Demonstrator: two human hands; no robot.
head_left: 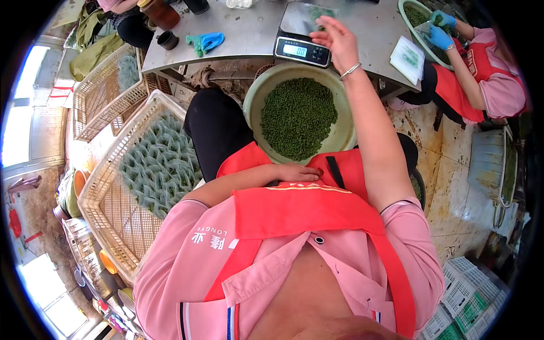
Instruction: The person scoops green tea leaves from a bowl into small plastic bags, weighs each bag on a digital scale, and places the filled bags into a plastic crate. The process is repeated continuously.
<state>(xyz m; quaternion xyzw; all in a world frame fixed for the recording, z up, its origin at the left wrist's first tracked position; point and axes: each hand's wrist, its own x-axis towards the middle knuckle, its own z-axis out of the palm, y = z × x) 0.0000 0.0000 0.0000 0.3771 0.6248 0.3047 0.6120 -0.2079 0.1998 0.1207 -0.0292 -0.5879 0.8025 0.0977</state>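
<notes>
My right hand point(334, 39) is raised over a digital scale point(301, 52), fingertips pinching a small clear bag of greens point(320, 12) above the pan. My left hand point(296, 171) rests flat on the red apron over my lap, holding nothing. Between my knees is a wide pale-green basin point(255, 107) of small dark-green pieces point(297, 116). At my left, a plastic crate point(113, 232) holds several filled clear bags point(156, 158).
The scale stands on a steel table point(243, 28) with a blue glove point(207, 44), cups point(167, 39) and white sheets point(407, 59). A co-worker point(487, 79) in blue gloves works over a basin at right; another person point(127, 22) is at upper left. More crates point(102, 96) stand nearby.
</notes>
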